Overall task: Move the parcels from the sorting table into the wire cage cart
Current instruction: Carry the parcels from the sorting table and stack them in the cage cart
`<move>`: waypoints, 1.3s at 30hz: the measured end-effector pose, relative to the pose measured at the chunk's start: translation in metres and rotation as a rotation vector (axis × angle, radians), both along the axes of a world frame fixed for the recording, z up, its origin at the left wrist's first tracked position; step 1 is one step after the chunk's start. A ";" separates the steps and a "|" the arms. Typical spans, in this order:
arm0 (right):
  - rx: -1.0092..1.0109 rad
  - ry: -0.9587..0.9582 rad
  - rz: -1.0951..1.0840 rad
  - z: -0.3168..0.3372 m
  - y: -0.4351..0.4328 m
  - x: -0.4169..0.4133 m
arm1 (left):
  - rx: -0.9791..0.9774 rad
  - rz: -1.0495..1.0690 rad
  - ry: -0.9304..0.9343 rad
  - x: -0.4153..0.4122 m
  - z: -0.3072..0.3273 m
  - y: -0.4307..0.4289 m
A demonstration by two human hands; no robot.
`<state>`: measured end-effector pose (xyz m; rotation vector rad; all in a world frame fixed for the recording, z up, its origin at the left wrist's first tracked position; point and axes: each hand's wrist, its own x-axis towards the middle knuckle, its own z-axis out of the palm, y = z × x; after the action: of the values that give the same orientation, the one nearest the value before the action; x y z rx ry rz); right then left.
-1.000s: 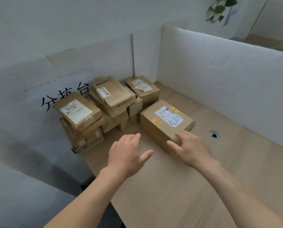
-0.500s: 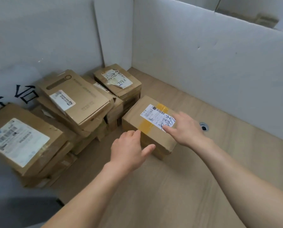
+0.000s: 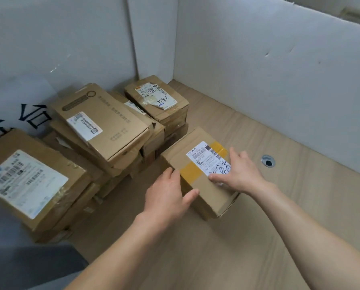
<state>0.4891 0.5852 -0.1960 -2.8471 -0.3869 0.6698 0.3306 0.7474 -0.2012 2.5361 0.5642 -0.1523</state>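
A brown cardboard parcel [image 3: 183,156] with yellow tape and a white label lies on the wooden sorting table [image 3: 258,216]. My right hand [image 3: 240,174] rests flat on its top, fingers spread over the label. My left hand [image 3: 168,195] touches the parcel's near left side, thumb on the top edge, fingers straight. A pile of other brown parcels sits to the left: a flat box [image 3: 104,120], a labelled box at the back [image 3: 156,99], and a large box at the near left [image 3: 28,181]. The wire cage cart is out of view.
White partition boards [image 3: 269,70] wall the table at the back and right. A round cable hole [image 3: 268,161] lies in the tabletop to the right of the parcel. Bare tabletop stretches in front and to the right. The table's left edge drops to a grey floor [image 3: 28,264].
Both hands have moved forward onto the taped parcel: the right hand slid over its label, the left hand reached its near left side. The view has come closer to the pile.
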 end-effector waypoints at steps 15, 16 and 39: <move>0.109 0.112 -0.008 -0.006 -0.086 -0.125 | -0.192 0.171 -0.089 -0.091 -0.023 -0.081; 0.111 0.119 0.006 -0.006 -0.092 -0.132 | -0.204 0.190 -0.095 -0.098 -0.022 -0.087; 0.299 0.322 0.140 -0.005 -0.096 -0.274 | -0.400 0.607 -0.126 -0.286 -0.007 -0.123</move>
<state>0.2148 0.4895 -0.2010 -2.3963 -0.5795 0.9868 0.0443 0.6246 -0.2079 1.8834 1.0972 0.1068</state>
